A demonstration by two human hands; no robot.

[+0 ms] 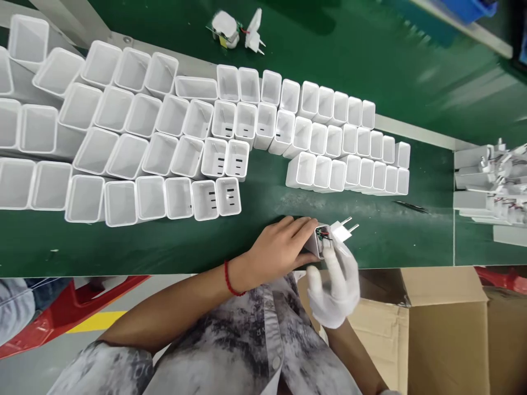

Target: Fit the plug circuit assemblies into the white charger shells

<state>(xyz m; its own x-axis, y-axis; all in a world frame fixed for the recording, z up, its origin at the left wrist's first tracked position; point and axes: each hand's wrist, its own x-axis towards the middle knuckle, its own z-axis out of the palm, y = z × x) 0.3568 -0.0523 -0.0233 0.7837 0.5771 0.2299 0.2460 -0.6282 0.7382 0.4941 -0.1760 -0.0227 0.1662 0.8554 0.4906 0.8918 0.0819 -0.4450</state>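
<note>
My bare left hand [282,247] is closed around a white plastic charger housing [312,247] near the table's front edge. Its open end faces right, showing a green circuit board [320,233] with red and black wires inside. My right hand [335,285] wears a white glove; its fingers are apart, and one fingertip touches the board at the opening. Just above those fingers lies a white two-pin plug cap [341,231], close to the housing's mouth. Whether the gloved fingers behind also support the cap is hidden.
Rows of white housings [119,203] stand at left, with smaller-looking rows [329,173] at centre right. A loose board and plug [224,30] lie at the back. Black tweezers [411,207] lie at right, near stacked wired units [489,186]. Cardboard boxes [447,340] stand below the table [263,200].
</note>
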